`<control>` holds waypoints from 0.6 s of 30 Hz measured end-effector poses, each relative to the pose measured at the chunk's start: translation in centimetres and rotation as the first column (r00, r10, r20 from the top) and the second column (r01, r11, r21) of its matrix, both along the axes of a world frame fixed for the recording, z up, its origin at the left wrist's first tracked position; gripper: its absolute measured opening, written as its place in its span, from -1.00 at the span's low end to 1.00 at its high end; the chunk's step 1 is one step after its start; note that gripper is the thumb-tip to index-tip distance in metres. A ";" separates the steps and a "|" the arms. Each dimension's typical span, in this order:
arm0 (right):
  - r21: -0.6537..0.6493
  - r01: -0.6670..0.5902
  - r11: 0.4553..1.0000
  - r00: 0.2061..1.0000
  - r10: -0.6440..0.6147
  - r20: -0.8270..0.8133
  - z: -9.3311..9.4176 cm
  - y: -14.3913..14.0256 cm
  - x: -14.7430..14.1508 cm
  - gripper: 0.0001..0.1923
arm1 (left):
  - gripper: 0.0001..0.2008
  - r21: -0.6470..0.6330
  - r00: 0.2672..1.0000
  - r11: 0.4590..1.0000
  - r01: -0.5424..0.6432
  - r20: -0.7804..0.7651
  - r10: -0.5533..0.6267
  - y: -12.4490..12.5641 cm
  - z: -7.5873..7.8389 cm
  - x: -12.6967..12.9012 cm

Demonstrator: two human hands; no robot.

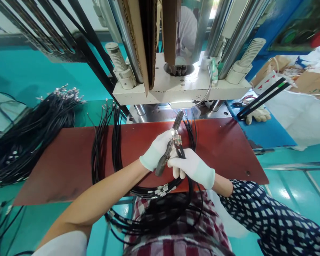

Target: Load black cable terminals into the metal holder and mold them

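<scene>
My left hand (159,146), in a white glove, is closed around a dark bar (164,160) that slants away from me over the red-brown board (218,142). My right hand (192,166), gloved too, pinches several black cables (180,152) just right of the bar. Small metal end fittings (178,139) of these cables lie against the bar's middle. Its far end points at the press. Below my hands, a loop of black cables with silver tags (161,190) hangs over the board's near edge and my lap.
Ahead stands a press with a white plate (154,96) and steel columns. Black cable bundles lie on the board's left (97,156) and in a large heap (40,131) beyond. A spare glove (258,115) lies on a blue shelf (274,131). Someone in white (188,32) shows behind the press.
</scene>
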State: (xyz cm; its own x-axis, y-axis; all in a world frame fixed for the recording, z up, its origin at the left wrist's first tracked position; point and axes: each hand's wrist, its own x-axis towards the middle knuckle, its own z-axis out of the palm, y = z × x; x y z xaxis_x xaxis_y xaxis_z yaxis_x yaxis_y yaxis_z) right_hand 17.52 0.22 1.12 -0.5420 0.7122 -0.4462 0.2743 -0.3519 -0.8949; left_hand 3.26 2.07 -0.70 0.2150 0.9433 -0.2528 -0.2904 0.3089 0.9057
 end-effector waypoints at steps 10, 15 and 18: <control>-0.002 0.055 0.998 0.998 -0.055 0.019 -1.6 -0.9 -1.1 -0.84 | -0.50 0.359 0.906 0.932 -0.044 -0.380 0.189 -0.1 -0.6 0.0; 0.182 0.394 0.901 0.906 -0.347 -0.244 -2.3 -1.1 -0.5 -0.74 | -0.55 0.261 0.969 0.964 0.048 -0.245 0.018 0.1 0.1 -0.4; 0.144 0.354 0.924 0.910 -0.306 -0.279 -1.8 -0.6 0.3 -0.73 | -0.55 0.211 0.982 0.973 0.088 -0.185 -0.049 0.2 0.3 -0.7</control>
State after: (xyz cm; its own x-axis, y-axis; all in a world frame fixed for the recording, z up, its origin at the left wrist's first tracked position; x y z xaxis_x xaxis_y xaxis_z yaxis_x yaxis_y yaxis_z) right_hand 17.79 -0.34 -0.66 -0.3365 0.9263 -0.1697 -0.0666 -0.2032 -0.9769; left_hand 2.58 2.23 -0.40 0.2515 0.9643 -0.0830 -0.1040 0.1122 0.9882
